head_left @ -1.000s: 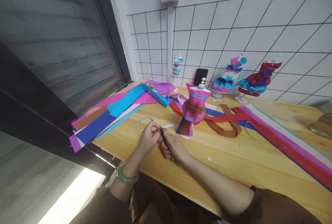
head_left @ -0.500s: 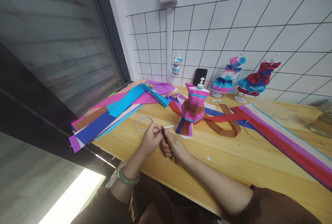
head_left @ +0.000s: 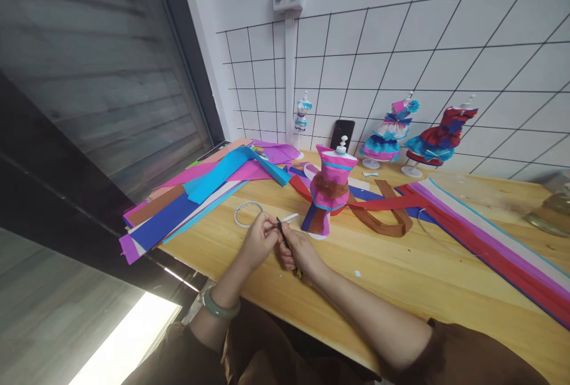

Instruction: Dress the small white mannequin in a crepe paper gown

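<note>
My right hand (head_left: 303, 251) is closed around a small pair of dark scissors (head_left: 284, 235), with a bit of yellow showing at the handle end. The blades point up and away, beside the fingertips of my left hand (head_left: 259, 239). Those fingers are pinched together on something too small to make out. Just behind the fingertips a short white strip (head_left: 290, 217) shows; whether it is held cannot be told. A dress form (head_left: 332, 186) in pink paper with a brown waistband stands beyond my hands. Left of it, a ring-shaped tape roll (head_left: 248, 214) lies flat.
Coloured paper strips (head_left: 164, 218) pile up at the left, and more strips (head_left: 490, 242) stretch across the right. Small dressed forms (head_left: 385, 132) and a phone (head_left: 342, 134) stand along the wall. A clear container (head_left: 552, 212) sits at the far right.
The scissors' blades, slightly apart before, now look closed together. Both hands keep nearly the same place, and the view has shifted slightly.
</note>
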`<state>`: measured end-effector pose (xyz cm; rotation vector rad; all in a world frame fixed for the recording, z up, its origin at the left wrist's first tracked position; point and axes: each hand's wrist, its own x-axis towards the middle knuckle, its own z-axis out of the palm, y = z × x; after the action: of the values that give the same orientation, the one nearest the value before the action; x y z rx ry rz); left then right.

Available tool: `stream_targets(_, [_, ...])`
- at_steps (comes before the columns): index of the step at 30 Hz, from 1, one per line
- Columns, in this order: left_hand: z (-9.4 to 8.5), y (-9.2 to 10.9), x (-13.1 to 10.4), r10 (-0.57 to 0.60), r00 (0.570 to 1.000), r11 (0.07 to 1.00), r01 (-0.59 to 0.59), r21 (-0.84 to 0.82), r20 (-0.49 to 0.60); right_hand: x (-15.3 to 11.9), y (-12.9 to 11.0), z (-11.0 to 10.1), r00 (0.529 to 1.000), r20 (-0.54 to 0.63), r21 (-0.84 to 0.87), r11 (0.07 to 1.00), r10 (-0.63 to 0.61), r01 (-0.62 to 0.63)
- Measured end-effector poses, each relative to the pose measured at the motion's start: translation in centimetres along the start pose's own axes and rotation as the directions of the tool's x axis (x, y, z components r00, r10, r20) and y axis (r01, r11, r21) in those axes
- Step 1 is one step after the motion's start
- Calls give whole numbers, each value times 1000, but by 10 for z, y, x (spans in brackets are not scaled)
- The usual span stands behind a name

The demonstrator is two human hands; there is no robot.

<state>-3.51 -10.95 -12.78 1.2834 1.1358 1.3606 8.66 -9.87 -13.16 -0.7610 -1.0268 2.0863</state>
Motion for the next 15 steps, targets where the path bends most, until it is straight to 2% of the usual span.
stream_targets(7, [0, 5, 0, -23, 999, 1000, 23, -3, -30, 2, -1, -1, 999, -8, -49, 998, 41, -41])
stream_targets(10, [-4, 8, 2, -9, 999, 999, 7, -42, -49, 0, -7, 0, 1000, -3, -188, 982, -2, 1])
stream_targets(12, [-9, 11, 4, -9, 996, 997, 1, -82, -89, -3, -17, -2, 997, 31, -385, 920, -67, 74])
stream_targets(13, [-12, 12, 6, -15, 993, 995, 3, -102, -114, -5, -23, -4, 994, 69, -500, 858, -90, 113])
stream_targets(15, [-16, 13, 7, -31, 987, 990, 8, -140, -159, -8, -36, -10, 979, 181, -708, 678, -97, 198])
